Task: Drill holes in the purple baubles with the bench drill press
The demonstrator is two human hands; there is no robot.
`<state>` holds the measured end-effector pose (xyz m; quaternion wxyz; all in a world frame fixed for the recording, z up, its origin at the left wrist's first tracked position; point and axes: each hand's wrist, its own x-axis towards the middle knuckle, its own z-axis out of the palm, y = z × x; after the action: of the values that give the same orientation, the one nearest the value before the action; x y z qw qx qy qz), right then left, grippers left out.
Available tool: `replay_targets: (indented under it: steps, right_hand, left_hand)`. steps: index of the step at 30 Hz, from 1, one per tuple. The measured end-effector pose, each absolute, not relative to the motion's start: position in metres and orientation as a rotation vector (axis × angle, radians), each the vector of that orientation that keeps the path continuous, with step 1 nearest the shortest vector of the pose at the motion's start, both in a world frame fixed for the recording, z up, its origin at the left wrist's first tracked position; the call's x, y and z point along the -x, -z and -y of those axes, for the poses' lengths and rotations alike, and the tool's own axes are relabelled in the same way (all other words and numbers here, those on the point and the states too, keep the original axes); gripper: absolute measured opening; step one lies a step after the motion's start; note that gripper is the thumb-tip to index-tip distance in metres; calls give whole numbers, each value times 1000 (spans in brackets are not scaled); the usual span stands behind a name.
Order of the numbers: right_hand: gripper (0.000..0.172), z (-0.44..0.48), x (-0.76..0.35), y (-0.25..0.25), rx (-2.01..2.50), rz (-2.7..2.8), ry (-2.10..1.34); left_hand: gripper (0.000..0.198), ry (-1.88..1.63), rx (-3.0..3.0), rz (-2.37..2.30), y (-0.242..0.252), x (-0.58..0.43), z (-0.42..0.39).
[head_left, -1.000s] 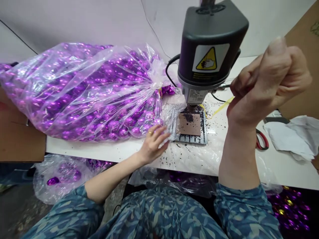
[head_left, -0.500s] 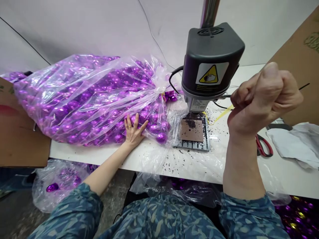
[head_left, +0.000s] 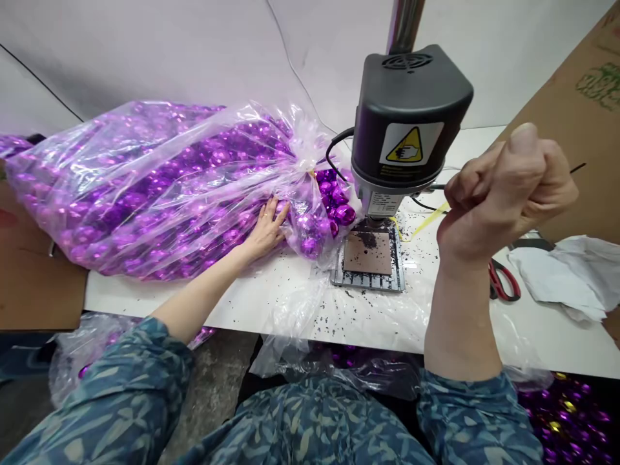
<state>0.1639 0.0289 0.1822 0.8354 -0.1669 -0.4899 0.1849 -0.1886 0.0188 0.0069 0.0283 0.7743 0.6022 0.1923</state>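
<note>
My left hand [head_left: 265, 230] lies flat with fingers spread against a big clear plastic bag [head_left: 145, 181] full of shiny purple baubles, close to the bag's tied neck. Several loose purple baubles [head_left: 334, 206] spill out at the neck beside the drill plate [head_left: 369, 258]. My right hand [head_left: 504, 194] is raised in a fist to the right of the black drill press head [head_left: 411, 110]. A thin dark rod pokes out of the fist's right side, so the hand seems closed round the machine's lever. A yellow strip [head_left: 426, 223] runs below the fist.
The white table [head_left: 232, 297] is strewn with dark drilling chips around the plate. Red-handled scissors [head_left: 501, 281] and crumpled white paper [head_left: 562, 274] lie at the right. Cardboard [head_left: 581, 97] leans at the far right, more cardboard [head_left: 29, 284] at the left. Bags of baubles [head_left: 566, 407] sit below the table.
My left hand left the plastic by the drill plate, pressed against the bag, then slid up toward its neck. Baubles rolled out near the plate. The right fist stayed raised.
</note>
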Motion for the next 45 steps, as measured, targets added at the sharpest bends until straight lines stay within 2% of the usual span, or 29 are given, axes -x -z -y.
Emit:
replay_targets:
  steps: [3, 8, 12, 18, 22, 25, 29, 32, 35, 38, 41, 45]
  right_hand:
    - [57, -27, -166, -182, 346, 1065, -402]
    - [60, -26, -168, -180, 333, 1094, -405]
    - [58, -28, -166, -179, 310, 1078, -405]
    - [61, -24, -168, -178, 342, 1092, -411]
    - [64, -23, -168, -178, 360, 1091, -412]
    - [65, -24, -167, -178, 357, 1071, -408]
    - [62, -25, -165, -178, 339, 1047, -414]
    - [58, -25, -166, -178, 322, 1058, -424]
    - [55, -24, -168, -177, 319, 1092, -425]
    - [56, -23, -168, -177, 331, 1101, -422]
    - [58, -22, -167, -178, 354, 1094, -415]
    - [59, -21, -167, -178, 370, 1104, -406]
  left_hand:
    - [69, -544, -2466, -1826, -13, 201, 5]
    - [65, -836, -2712, -1741, -21, 177, 45]
    - [56, -567, -2925, -1381, -25, 121, 46]
    - [25, -617, -2767, -1630, 4, 124, 50]
    - [15, -741, -2690, -1710, 17, 146, 71]
    - [19, -870, -2705, -1694, 10, 128, 68]
    - [40, -909, -2693, -1611, -2, 78, 35]
    - [39, -858, -2526, -1588, -8, 52, 14]
    - [34, -1105, -2119, -1483, -18, 42, 14]
    - [42, -1292, -1462, -1218, -32, 36, 27]
    - [48, -1248, -988, -984, -45, 29, 36]
    - [51, -1179, -687, -869, -49, 23, 32]
